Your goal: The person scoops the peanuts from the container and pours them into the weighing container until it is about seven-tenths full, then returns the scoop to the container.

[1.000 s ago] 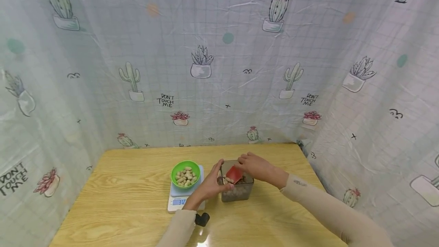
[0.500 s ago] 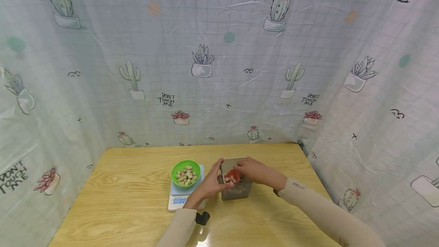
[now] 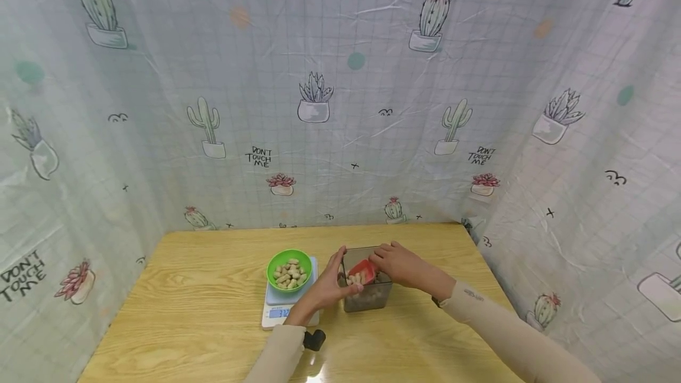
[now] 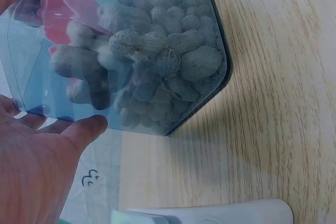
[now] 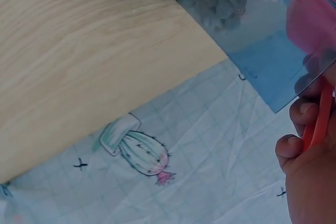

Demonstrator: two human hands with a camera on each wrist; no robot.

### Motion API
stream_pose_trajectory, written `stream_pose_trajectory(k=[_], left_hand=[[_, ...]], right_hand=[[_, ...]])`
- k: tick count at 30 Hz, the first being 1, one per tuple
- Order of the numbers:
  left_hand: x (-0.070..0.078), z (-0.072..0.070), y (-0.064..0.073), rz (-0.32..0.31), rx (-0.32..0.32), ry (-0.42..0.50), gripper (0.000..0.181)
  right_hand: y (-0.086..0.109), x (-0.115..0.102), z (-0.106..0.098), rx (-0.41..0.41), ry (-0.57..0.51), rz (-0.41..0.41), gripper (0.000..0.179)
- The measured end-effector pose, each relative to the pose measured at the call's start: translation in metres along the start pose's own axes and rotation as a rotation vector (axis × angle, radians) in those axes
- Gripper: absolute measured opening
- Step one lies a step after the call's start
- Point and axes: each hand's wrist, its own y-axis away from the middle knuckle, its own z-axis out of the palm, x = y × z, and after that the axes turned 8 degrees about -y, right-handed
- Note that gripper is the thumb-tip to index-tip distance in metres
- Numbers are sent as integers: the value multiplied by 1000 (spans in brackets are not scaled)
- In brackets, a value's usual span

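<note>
A clear, grey-tinted square container (image 3: 367, 299) partly filled with peanuts (image 4: 152, 40) stands on the table. My left hand (image 3: 326, 289) holds its left side, thumb on the near wall and fingers toward the far corner. With curled fingers my right hand (image 3: 399, 263) grips the handle (image 5: 318, 121) of a red scoop (image 3: 363, 270) at the container's right rim. The scoop's bowl is inside, tilted, with peanuts in and around it. Left of the container, a green bowl (image 3: 270, 270) of peanuts sits on a white kitchen scale (image 3: 269, 323), its display partly behind my left wrist.
The wooden table (image 3: 202, 300) ends at a cactus-print curtain (image 3: 330, 194) behind and at both sides. My left forearm (image 3: 282, 350) crosses the scale's front right corner.
The scoop has dipped deeper among the peanuts and then risen slightly, now with peanuts at its mouth. My right hand went down and came back up; the left hand stays on the container.
</note>
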Motion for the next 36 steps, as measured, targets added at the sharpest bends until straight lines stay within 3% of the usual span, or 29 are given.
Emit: stream_pose_trajectory(k=[4,16,24,36], left_hand=[[1,1,1,-6,3,-2,108],[1,1,2,-11,-11,-8,110],[2,2,3,-36,-22,1,109],[2,2,3,-32,-17,-4,110]], right_hand=[[6,2,2,34,-78,41,16],[13,4,5,125,-155,119,13],[22,7,4,119,-239,210,17],[28,11,8,186,-339,268,14]])
